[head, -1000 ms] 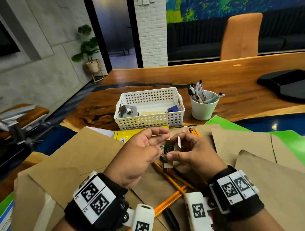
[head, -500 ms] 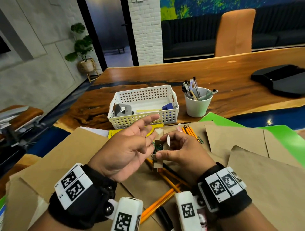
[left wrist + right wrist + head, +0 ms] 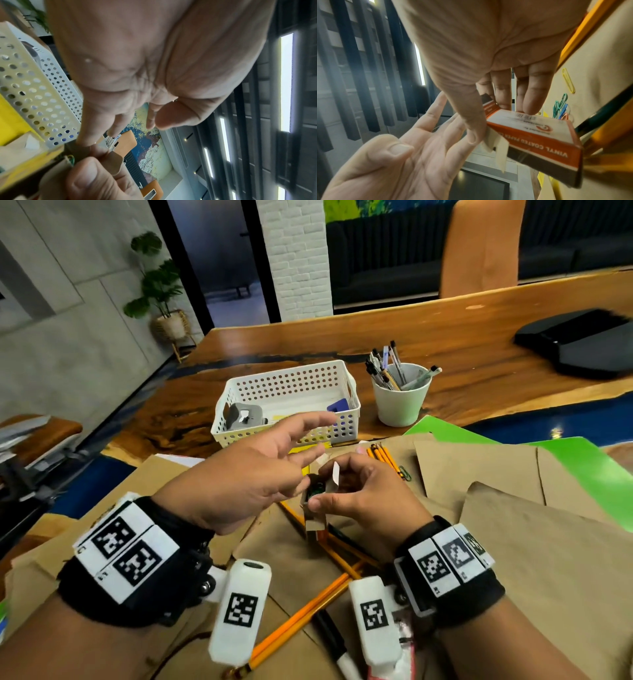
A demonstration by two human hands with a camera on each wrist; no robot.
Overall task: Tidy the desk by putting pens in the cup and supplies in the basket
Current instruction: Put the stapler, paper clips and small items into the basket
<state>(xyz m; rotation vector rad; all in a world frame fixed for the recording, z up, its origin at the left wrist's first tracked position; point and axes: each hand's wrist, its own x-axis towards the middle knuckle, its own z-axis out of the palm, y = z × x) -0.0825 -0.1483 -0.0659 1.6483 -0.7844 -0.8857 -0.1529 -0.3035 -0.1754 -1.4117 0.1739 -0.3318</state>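
Note:
My right hand (image 3: 358, 493) pinches a small orange and white paper clip box (image 3: 315, 520) between thumb and fingers, above the brown paper. Its top flaps stand open and coloured clips show inside. The right wrist view shows the box (image 3: 532, 136) under my fingers (image 3: 530, 97). My left hand (image 3: 263, 474) hovers just left of the box, fingers spread and holding nothing; one fingertip (image 3: 84, 140) is at a flap. Behind the hands are the white perforated basket (image 3: 286, 380) and the white cup (image 3: 400, 405) full of pens.
Yellow pencils (image 3: 308, 606) and a black marker (image 3: 334, 642) lie on brown envelopes (image 3: 548, 559) under my wrists. Loose paper clips (image 3: 559, 106) and more pencils (image 3: 383, 455) lie right of the box. A green folder (image 3: 589, 460) is at right, a black device (image 3: 579, 347) far right.
My left hand's fingers have straightened and spread away from the box top. The right hand keeps its hold on the box. The head view has tilted down a little.

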